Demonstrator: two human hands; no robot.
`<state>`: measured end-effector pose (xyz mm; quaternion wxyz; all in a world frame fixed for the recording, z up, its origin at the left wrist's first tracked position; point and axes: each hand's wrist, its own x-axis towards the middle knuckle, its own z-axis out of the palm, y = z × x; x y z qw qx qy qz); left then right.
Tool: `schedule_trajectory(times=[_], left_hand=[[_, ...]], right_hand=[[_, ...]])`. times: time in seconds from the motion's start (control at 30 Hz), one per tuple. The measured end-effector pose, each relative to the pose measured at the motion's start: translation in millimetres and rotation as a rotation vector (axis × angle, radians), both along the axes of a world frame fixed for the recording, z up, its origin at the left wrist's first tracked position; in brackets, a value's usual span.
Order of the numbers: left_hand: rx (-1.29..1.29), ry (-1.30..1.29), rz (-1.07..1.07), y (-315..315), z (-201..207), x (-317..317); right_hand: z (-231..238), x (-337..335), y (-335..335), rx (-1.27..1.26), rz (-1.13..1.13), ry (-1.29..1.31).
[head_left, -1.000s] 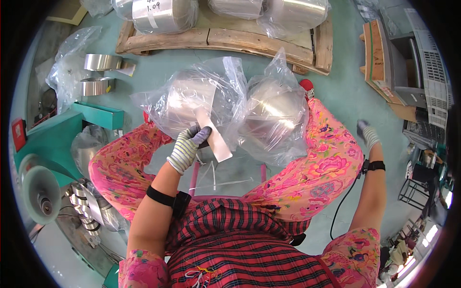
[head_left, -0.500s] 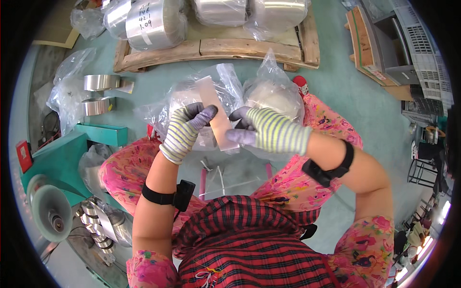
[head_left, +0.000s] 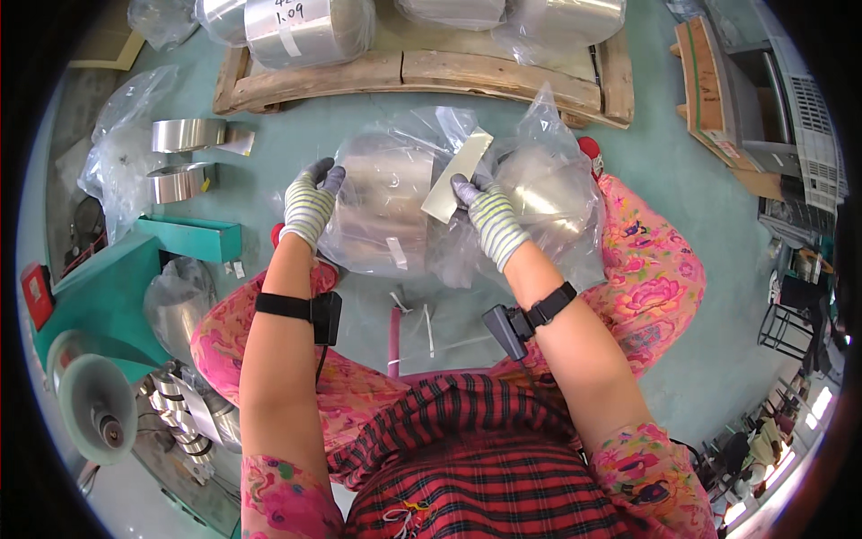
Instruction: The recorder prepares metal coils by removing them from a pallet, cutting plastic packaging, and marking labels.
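The strip [head_left: 464,163] is held in the air by the right hand [head_left: 489,216], pinched between thumb and fingers, above the gap between the left roll [head_left: 386,198] and the right roll [head_left: 543,193]. The left hand [head_left: 310,202] is placed at the left side of the left roll, beside the plastic [head_left: 460,256]; whether plastic is gripped by it cannot be told. Both rolls are set on the floor [head_left: 669,153] between the legs, with clear plastic about them. A small pale label [head_left: 397,253] is seen low on the left roll. As to progress, both rolls are judged to be bagged at least in part, but no closure of the plastic can be confirmed. The strip is not yet set down or fixed to either roll, so its placing is judged to be outstanding. Wrapped rolls [head_left: 310,31] are borne by the pallet [head_left: 314,81] beyond.
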<state>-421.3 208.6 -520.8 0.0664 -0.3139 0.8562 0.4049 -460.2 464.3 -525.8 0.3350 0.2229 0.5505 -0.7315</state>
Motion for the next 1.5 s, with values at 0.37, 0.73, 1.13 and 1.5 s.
schedule_trajectory(times=[0.37, 0.73, 1.13, 1.5], left_hand=[[0.628, -0.059, -0.059, 18.7, 62.2, 33.7], [0.958, -0.102, 0.098, 45.7, 83.8, 46.3], [1.062, -0.12, 0.261, 47.1, 92.1, 71.6], [1.192, -0.102, 0.576, 66.2, 48.4, 119.8]], right_hand=[[58.0, 2.8, -13.9, 0.078, 0.286, 0.189], [115.3, 11.0, -21.7, 0.138, 0.922, 0.123], [118.0, 35.2, 3.6, -0.021, 0.784, -0.046], [78.6, 27.8, -0.9, 0.17, 0.801, 0.009]])
